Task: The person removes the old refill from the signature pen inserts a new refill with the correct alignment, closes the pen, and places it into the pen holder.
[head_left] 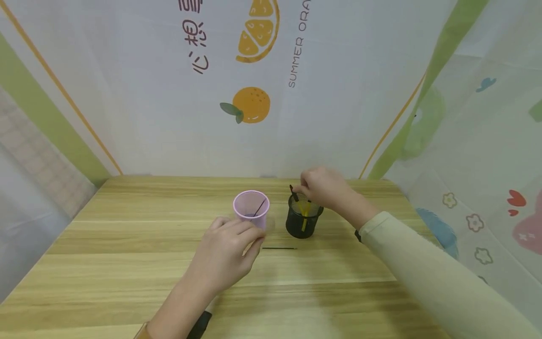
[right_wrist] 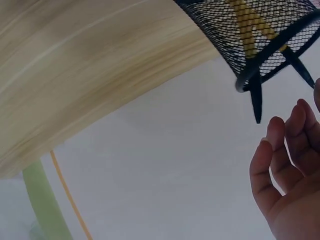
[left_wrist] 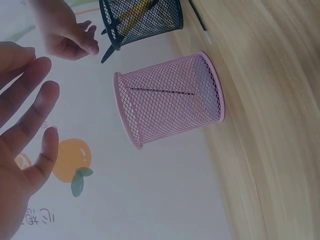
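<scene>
A pink mesh pen holder [head_left: 251, 194] stands upright on the table, a thin black pen refill [left_wrist: 160, 91] leaning inside it. My left hand [head_left: 230, 249] hovers in front of this holder, fingers loosely bent, with nothing visible in them. To the right stands a black mesh pen holder [head_left: 296, 228] containing two yellow-and-black pens [right_wrist: 256, 95]. Over its rim is my right hand [head_left: 323, 188], fingers relaxed close to one pen's black end; a small gap shows in the left wrist view. Another thin dark refill [head_left: 279, 248] lies on the table before the holders.
The wooden table [head_left: 127, 263] ends at a white printed cloth [head_left: 178, 132] hanging behind it. More printed cloth [head_left: 478, 188] hangs along the right side. A dark object [head_left: 358, 235] shows partly beside the right sleeve [head_left: 423, 263].
</scene>
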`<move>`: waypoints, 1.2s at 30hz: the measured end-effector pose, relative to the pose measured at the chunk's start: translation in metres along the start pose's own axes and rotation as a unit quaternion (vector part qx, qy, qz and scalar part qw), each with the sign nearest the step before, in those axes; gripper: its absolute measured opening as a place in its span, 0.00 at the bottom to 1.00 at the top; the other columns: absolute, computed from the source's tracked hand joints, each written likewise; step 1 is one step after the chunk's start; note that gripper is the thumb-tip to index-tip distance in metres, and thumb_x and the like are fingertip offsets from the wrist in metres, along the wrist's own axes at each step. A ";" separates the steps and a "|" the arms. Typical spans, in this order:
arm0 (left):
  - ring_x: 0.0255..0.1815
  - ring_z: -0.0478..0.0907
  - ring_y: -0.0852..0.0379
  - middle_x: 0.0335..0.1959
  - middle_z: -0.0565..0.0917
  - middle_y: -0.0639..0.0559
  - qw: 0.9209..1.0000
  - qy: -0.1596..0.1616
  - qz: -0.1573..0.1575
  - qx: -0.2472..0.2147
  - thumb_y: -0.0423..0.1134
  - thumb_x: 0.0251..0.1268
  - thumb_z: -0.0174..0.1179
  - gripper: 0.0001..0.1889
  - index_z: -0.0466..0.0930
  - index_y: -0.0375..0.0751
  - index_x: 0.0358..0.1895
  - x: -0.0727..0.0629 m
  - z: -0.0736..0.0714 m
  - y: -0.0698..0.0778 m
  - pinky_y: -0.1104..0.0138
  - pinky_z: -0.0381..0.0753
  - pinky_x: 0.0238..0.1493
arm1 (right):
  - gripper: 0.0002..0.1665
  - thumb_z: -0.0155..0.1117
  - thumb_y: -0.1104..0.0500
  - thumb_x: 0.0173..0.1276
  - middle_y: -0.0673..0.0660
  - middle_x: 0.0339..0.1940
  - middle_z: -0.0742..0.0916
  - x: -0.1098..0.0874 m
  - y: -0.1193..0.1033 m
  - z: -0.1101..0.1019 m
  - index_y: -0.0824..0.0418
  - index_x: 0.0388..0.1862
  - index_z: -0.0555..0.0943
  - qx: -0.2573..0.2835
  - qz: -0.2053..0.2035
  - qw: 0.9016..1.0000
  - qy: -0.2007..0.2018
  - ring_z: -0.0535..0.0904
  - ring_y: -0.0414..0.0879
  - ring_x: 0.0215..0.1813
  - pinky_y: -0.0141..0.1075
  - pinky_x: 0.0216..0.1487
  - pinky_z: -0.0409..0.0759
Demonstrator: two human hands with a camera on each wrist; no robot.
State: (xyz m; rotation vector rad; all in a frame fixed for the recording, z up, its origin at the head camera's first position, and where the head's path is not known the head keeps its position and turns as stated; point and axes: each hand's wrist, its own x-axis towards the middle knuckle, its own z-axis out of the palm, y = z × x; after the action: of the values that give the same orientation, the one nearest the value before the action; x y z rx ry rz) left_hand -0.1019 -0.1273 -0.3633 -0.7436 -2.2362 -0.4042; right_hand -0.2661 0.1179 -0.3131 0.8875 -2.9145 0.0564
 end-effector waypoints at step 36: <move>0.39 0.90 0.60 0.35 0.93 0.60 1.000 0.001 -0.004 0.007 0.38 0.56 0.79 0.07 0.91 0.50 0.36 0.000 -0.002 0.003 0.59 0.84 0.42 | 0.13 0.58 0.60 0.84 0.61 0.46 0.90 -0.011 0.019 0.012 0.67 0.51 0.86 0.068 0.021 0.996 -0.056 0.87 0.51 0.45 0.42 0.44 0.88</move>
State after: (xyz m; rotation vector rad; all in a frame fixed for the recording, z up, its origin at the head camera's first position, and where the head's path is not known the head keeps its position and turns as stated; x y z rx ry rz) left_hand -0.0994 -0.1261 -0.3617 -0.7271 -2.2384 -0.3938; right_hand -0.2687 0.1394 -0.3263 0.8766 -3.0637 0.2178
